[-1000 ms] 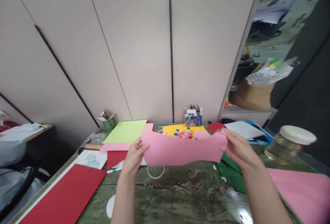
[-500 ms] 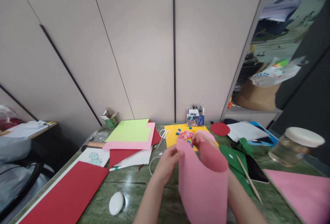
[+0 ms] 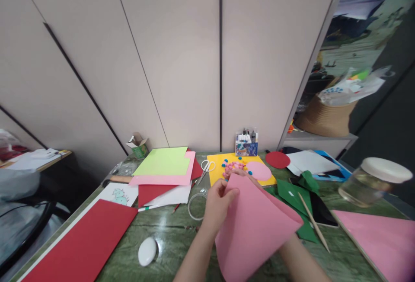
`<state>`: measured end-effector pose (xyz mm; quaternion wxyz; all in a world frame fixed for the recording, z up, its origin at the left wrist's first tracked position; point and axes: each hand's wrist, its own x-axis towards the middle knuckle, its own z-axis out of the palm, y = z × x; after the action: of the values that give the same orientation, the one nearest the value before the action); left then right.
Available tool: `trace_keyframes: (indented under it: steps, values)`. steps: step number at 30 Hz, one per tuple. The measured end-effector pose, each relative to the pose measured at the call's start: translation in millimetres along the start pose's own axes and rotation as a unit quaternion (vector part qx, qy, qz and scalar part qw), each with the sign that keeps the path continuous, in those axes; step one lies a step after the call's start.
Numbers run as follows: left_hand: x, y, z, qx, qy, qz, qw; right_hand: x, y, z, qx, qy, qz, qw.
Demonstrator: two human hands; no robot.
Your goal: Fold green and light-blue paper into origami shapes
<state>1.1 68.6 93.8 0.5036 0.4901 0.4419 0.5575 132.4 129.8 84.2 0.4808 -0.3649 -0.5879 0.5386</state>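
Note:
A sheet of pink paper (image 3: 251, 225), bent over on itself, stands up between my two hands above the green table. My left hand (image 3: 218, 202) pinches its upper left corner between thumb and fingers. Behind the sheet, my right hand (image 3: 241, 173) shows only by a few fingers near the top edge; the rest of it is covered by the paper. Just beyond lie a yellow sheet (image 3: 217, 161) with small pink and blue pieces (image 3: 234, 167) and a pink paper oval (image 3: 258, 171) on it.
White scissors (image 3: 207, 167) and a roll of clear tape (image 3: 196, 207) lie left of my hands. Further left are stacked coloured sheets (image 3: 162, 161), red card (image 3: 84, 238) and a white oval object (image 3: 147, 251). Rightward are green paper (image 3: 293, 195), a wooden stick (image 3: 313, 221) and a lidded jar (image 3: 372, 182).
The pink paper has tilted and its bend has flattened, the far edge swinging toward my left hand. My right hand has moved left behind the sheet, uncovering the pink oval.

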Motion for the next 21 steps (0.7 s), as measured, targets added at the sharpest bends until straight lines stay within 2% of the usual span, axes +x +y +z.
trace_keyframes:
  steps: [3, 5, 6, 8, 11, 15, 18, 21]
  values:
    - [0, 2, -3.4, -0.007, 0.083, 0.041, 0.996, -9, -14, -11, 0.064, -0.008, 0.015, 0.998]
    - [1, 3, -6.8, -0.028, 0.134, 0.054, 0.989, -19, -25, -16, 0.163, 0.011, 0.028, 0.986]
    - [2, 3, -8.7, -0.037, 0.152, 0.058, 0.986, -24, -31, -18, 0.180, 0.014, 0.030, 0.983]
    - [3, 3, -11.7, -0.044, 0.170, 0.060, 0.983, -31, -40, -19, 0.147, 0.021, 0.015, 0.989]
    - [2, 5, -12.9, -0.029, 0.159, 0.052, 0.985, -36, -47, -19, -0.007, 0.061, -0.025, 0.998]
    - [-1, 11, -10.3, -0.034, 0.092, 0.026, 0.995, -35, -50, -21, -0.195, 0.165, -0.039, 0.966]
    - [-3, 14, -9.2, -0.102, 0.051, -0.002, 0.993, -35, -52, -25, -0.228, 0.145, -0.047, 0.962]
    - [-3, 15, -9.5, -0.149, 0.067, -0.024, 0.986, -36, -54, -26, -0.224, 0.119, -0.048, 0.966]
